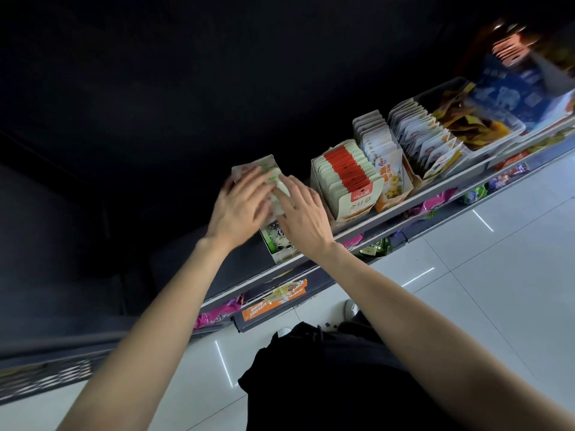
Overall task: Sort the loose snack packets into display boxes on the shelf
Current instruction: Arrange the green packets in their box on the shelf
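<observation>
under both hands, green snack packets (273,181) stand in a display box (277,244) on the shelf (435,194). left hand (239,206) and right hand (303,209) lie spread, pressing the tops. likely light, thin, slippery pouches; grip by the edges.

Both arms outstretched; left hand (241,202), right hand (303,213) fingers extended.

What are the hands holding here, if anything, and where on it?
Both hands, left and right, lie with fairly straight fingers on the tops of the green packets in the leftmost box. Pressing rather than gripping, though blur obscures it.
</observation>
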Available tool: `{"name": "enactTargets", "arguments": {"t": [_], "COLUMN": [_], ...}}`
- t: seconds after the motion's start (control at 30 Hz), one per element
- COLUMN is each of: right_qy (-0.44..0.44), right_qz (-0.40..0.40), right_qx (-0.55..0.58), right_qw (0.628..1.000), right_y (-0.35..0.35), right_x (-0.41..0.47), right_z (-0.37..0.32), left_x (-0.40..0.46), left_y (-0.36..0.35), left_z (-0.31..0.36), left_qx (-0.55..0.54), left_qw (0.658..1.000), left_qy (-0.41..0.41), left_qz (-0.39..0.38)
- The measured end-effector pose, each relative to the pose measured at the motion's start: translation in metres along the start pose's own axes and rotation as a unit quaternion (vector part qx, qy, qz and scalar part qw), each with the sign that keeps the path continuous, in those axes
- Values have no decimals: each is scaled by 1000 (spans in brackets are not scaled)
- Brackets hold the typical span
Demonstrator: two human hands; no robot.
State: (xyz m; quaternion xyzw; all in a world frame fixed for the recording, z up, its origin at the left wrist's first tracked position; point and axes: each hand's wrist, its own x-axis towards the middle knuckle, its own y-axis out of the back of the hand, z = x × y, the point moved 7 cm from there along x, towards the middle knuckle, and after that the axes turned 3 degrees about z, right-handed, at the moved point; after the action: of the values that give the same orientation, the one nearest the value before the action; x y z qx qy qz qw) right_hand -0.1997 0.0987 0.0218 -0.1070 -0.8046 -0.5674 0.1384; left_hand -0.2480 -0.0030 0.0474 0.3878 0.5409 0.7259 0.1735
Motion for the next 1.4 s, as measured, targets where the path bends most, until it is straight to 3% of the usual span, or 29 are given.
{"name": "enactTargets", "arguments": {"t": [0.1, 0.2, 0.27, 0.37, 0.43, 0.53, 0.6, 0.7, 0.8, 0.87, 0.97, 1.03, 1.2, 1.4], "right_qy": [-37, -71, -80, -122, -166, -208, -194, -146, -168, -197, -200, -196, -139, -152], "right_qz": [-89, -125, -106, -30, -9, -7, 34, 55, -14, -66, -110, -123, -151, -164], "right_qx": [-18, -54, -30, 59, 108, 123, 110, 59, 27, 23, 4, -3, 41, -4], "right_qw": [995, 988, 991, 990, 980, 970, 974, 986, 985, 978, 974, 973, 978, 975], "right_y": [-24, -35, -32, -16, -14, -19, -17, -18, -32, -40, -44, -44, -46, -36], "right_x": [-5, -2, 2, -5, -18, -40, -48, -47, -33, -25, -25, -29, -40, -40], "right_z": [4, 8, 6, 10, 17, 22, 20, 9, 4, 7, 16, 21, 18, 30], "left_x": [0, 6, 8, -3, -21, -49, -62, -71, -76, -77, -71, -70, -74, -58], "left_y": [-28, -35, -30, -11, -4, -21, -30, -38, -48, -55, -59, -61, -67, -69], "left_z": [-7, -27, -30, -30, -35, -28, -16, -5, -7, -8, -1, 3, 9, 23], "left_qx": [143, 216, 161, -37, -160, -400, -481, -514, -514, -500, -423, -370, -327, -349], "left_qw": [979, 961, 977, 993, 957, 825, 758, 724, 697, 700, 782, 817, 823, 814], "left_qy": [24, 49, 49, 113, 228, 394, 437, 458, 496, 508, 457, 440, 458, 457], "left_qz": [-143, -167, -132, 13, 84, 68, 51, 44, 61, 38, -27, -52, -80, -80]}}
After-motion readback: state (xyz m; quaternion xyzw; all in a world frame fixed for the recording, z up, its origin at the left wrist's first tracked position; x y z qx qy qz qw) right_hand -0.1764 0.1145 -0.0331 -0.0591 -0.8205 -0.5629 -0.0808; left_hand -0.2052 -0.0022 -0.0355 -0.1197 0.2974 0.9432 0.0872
